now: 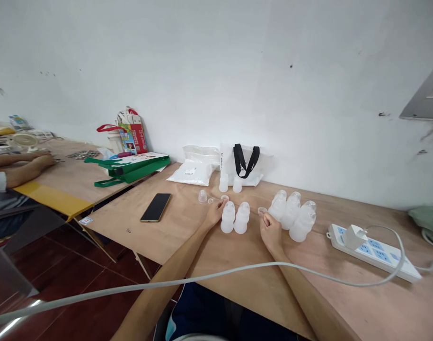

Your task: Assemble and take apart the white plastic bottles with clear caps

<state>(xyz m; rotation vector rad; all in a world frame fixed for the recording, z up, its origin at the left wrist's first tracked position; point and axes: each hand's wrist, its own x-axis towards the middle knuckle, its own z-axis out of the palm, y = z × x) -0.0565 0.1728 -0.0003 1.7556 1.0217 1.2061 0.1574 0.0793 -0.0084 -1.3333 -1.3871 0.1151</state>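
Two frosted plastic bottles [241, 219] with clear tops stand upright between my hands. My left hand [215, 211] is closed beside them, its fingers pinching a small clear plastic cap [224, 197]. To their right, my right hand [271, 230] is also closed, with another clear plastic cap [262, 210] at its fingertips. Just right of that hand, several similar bottles [292, 210] with clear tops stand in a group. Two shorter frosted bottles [224, 183] are farther back. A clear dome cap [202, 196] and a small ring [210, 201] lie left of my left hand.
A phone [156, 207] lies at left. By the wall are a white plastic packet [192, 173] and a white bag with black handles [226, 163]. A power strip [375, 253] sits at right; its cable [216, 272] crosses before me. Another person's arms [28, 168] rest on the neighbouring table.
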